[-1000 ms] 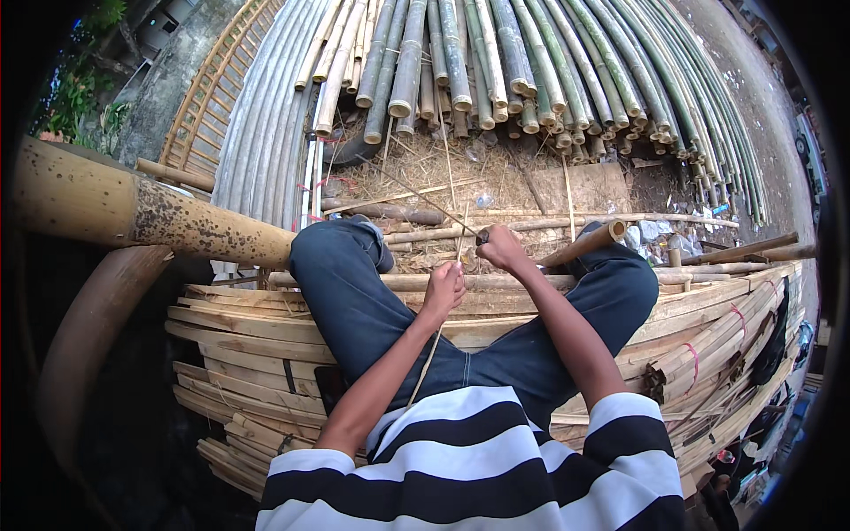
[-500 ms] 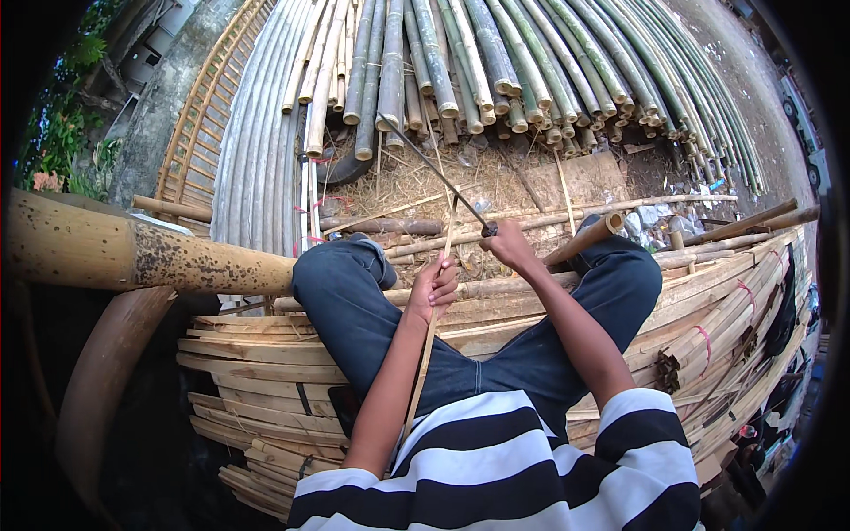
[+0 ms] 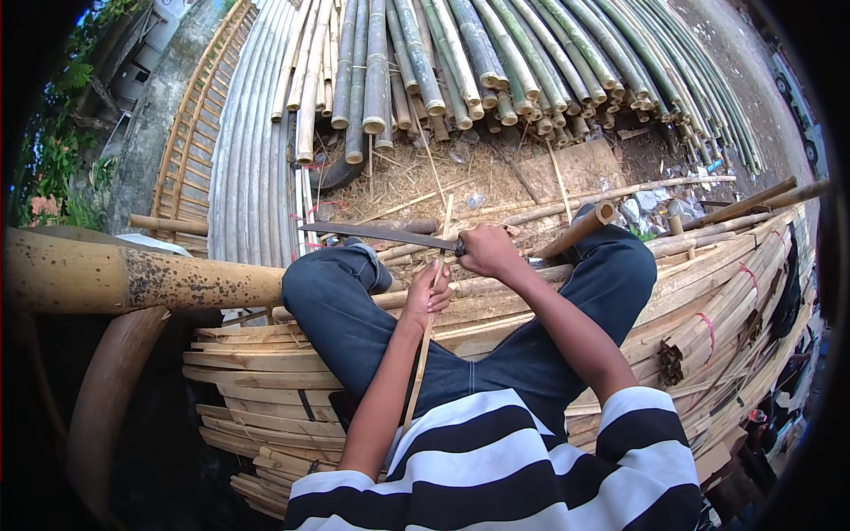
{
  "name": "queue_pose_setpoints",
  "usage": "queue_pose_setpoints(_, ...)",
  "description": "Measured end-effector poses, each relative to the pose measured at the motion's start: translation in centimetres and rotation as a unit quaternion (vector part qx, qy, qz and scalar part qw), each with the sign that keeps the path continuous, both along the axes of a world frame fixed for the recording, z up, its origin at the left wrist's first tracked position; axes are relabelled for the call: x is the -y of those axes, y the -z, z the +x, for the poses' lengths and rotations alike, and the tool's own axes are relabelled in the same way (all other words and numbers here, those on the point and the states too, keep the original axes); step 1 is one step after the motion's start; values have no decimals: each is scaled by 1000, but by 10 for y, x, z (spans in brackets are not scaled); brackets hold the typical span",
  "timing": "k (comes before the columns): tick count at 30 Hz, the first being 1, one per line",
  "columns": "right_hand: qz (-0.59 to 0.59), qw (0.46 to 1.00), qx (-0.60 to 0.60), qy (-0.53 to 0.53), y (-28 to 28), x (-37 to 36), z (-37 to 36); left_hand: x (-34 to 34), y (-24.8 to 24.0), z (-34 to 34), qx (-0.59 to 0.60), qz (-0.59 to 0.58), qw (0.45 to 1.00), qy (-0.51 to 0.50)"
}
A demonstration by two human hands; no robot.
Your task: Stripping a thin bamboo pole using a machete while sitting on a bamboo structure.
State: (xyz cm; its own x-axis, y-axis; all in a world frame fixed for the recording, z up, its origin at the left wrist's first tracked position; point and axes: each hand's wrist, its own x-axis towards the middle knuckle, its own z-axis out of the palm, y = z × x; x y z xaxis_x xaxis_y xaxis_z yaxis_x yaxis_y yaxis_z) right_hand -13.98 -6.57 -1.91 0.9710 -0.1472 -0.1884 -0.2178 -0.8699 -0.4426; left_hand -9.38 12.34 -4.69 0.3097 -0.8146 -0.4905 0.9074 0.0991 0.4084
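Closed around a thin bamboo strip [image 3: 423,358], my left hand [image 3: 427,296] holds it between my knees. The strip runs from near my lap, up through the fist, to a free tip beyond it. My right hand [image 3: 489,250] grips the dark handle of a long knife [image 3: 376,235]. Its blade points left, nearly level, and crosses the strip just above my left hand. Whether the edge has entered the bamboo I cannot tell. Both fists are close together, the right one slightly farther out.
Many bamboo poles [image 3: 487,66] lie stacked ahead, cut ends toward me. Split bamboo slats [image 3: 266,376] are piled around and under me. A thick bamboo pole [image 3: 204,276] juts in from the left beside my knee. Corrugated sheets [image 3: 252,168] and a bamboo ladder [image 3: 190,142] lie at far left.
The knife has swung down from pointing up and away to lying nearly level across the strip. My right hand has moved left and slightly nearer, closer to my left hand.
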Motion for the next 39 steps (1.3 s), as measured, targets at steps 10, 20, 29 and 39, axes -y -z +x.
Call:
queue_pose_setpoints(10,93,994,-43,28,24,-5,5,4,14,-11,171,160,972,-29)
queue_pose_setpoints(20,134,936,-90,312,107,68,9,9,-14,-40,223,172,959,14)
queue_pose_setpoints(29,322,901,8,289,60,49,3,9,-6,-11,-41,75,996,-28)
queue_pose_setpoints(39,332,921,25,200,42,11,7,-5,-1,6,-191,-104,976,-2)
